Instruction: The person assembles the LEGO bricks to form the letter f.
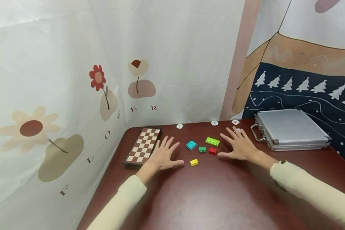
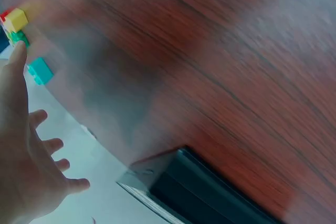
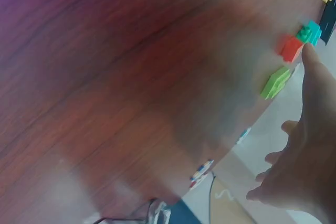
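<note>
Framing five loose bricks between two wide, unoccupied hands

Reaching over the bench [image 1: 212, 198] in pale sleeves [image 1: 118, 204]. Showing the left hand [image 1: 163, 155] and right hand [image 1: 239, 147] spread wide, fingers splayed, holding nothing. Giving no sure way to tell contact with the bench.

Lying nearest, just inside the left thumb: one yellow brick [image 1: 194, 163]. Sitting just inside the right thumb: one red brick [image 1: 213, 151]. Lying midway between the hands, a small gap left of the red: one green brick [image 1: 202, 149]. Resting just inside the left forefinger: one blue brick [image 1: 191, 145]. Lying farthest of the group, near the right forefinger: one lime brick [image 1: 212, 141]. Counting five altogether, one per colour.

Looking light, stiff and hard, probably a little slippery, hardly fragile. Probably suiting a finger-and-thumb pinch on opposite side walls, below the studs; offering the longest walls on the lime, rather little on the yellow, red and green.

Showing one checkered board [image 1: 142, 145] just outside the left hand, and one silver case [image 1: 293, 127] outside the right, farther off. Counting four white discs [image 1: 179, 126] beyond the hands, one partly hidden by the right fingertips. Hanging behind everything: printed cloth [image 1: 184, 64], showing seven white trees [image 1: 303, 85] beyond the right hand.
</note>
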Action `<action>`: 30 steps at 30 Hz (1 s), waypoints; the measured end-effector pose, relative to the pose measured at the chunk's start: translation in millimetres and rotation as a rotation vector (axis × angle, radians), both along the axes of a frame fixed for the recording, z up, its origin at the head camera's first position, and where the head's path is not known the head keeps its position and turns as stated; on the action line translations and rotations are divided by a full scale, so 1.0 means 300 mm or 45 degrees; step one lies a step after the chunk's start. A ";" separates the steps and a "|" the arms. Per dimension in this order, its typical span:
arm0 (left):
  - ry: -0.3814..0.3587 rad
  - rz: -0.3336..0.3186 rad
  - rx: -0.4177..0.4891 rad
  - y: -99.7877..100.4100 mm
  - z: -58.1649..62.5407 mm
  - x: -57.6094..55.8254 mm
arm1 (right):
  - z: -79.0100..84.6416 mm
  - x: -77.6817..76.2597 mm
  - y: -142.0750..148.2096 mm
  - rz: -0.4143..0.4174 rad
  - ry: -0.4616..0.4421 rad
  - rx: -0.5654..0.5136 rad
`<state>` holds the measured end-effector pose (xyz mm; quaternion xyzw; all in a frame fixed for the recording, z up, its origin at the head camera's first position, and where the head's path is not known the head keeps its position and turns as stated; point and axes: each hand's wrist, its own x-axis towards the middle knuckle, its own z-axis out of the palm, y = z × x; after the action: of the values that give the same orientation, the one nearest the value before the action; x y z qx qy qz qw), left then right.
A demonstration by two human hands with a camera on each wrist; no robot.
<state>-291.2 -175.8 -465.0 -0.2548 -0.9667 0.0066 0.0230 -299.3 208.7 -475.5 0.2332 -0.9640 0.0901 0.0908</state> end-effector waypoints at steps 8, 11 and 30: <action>-0.009 -0.110 -0.032 0.070 0.000 0.025 | -0.005 0.019 -0.049 0.102 0.071 -0.039; -0.014 -0.152 -0.038 0.097 0.000 0.033 | -0.011 0.021 -0.063 0.150 0.107 -0.074; -0.215 -0.222 0.236 0.194 -0.027 0.044 | -0.021 0.006 -0.134 0.186 -0.133 -0.181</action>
<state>-278.0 -117.4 -473.0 -0.3342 -0.9359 -0.1060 -0.0345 -297.3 168.5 -481.9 0.2908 -0.9390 0.1766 0.0499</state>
